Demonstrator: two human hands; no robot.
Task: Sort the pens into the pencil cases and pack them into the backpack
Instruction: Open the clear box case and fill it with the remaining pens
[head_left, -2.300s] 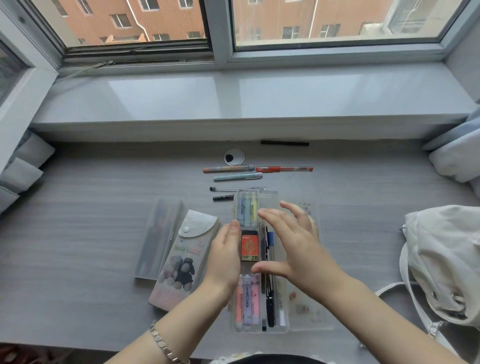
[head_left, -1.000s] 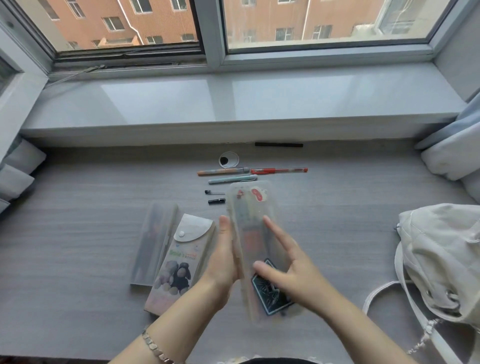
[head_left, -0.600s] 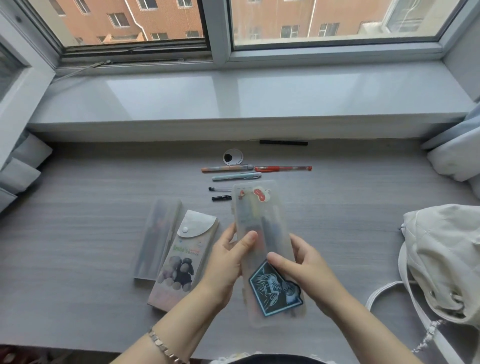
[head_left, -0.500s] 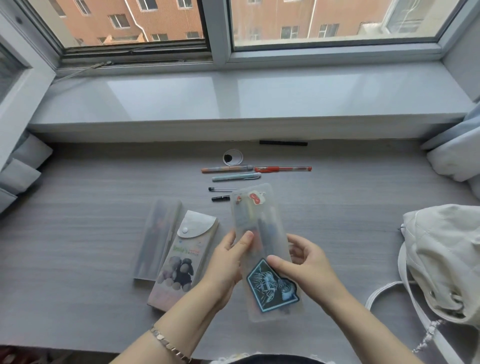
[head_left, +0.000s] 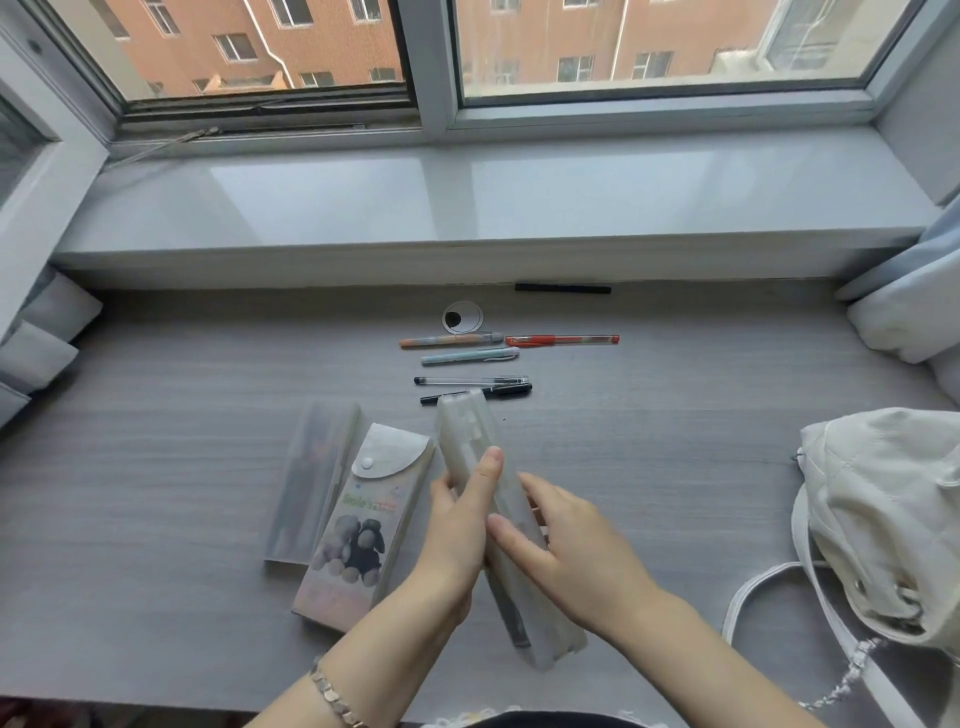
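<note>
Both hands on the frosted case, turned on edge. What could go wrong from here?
1. The frosted pencil case is held on edge between the left hand and right hand; if its lid isn't latched, the contents may spill.
2. Its far end overlaps the black pen in this view; lowering it could knock that pen.
3. The backpack mouth isn't visible, so packing may need a free hand.

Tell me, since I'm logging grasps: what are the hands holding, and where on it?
Both hands hold the translucent pencil case, tilted on edge: left hand and right hand clasp its middle from opposite sides.
</note>
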